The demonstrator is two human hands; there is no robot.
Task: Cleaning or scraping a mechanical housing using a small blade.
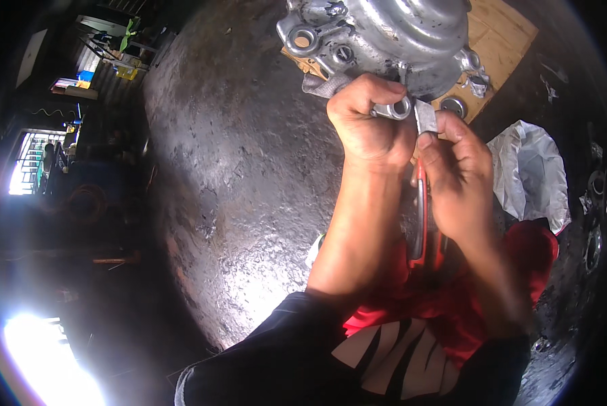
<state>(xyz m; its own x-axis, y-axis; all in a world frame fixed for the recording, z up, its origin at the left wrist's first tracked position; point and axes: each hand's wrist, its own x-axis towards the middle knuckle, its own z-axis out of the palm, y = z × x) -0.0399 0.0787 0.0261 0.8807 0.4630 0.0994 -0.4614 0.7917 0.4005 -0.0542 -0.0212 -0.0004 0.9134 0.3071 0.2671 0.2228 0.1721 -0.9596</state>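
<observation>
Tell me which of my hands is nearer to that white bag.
Right: your right hand is just left of the white bag, while your left hand is farther left, beyond the right one.

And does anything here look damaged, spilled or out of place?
The silver metal casing has dark smudges, so it looks dirty; a crumpled, shiny scrap lies near its right side, like litter. No clear spill shows.

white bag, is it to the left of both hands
No, the white bag sits to the right of both the left hand and the right hand.
</observation>
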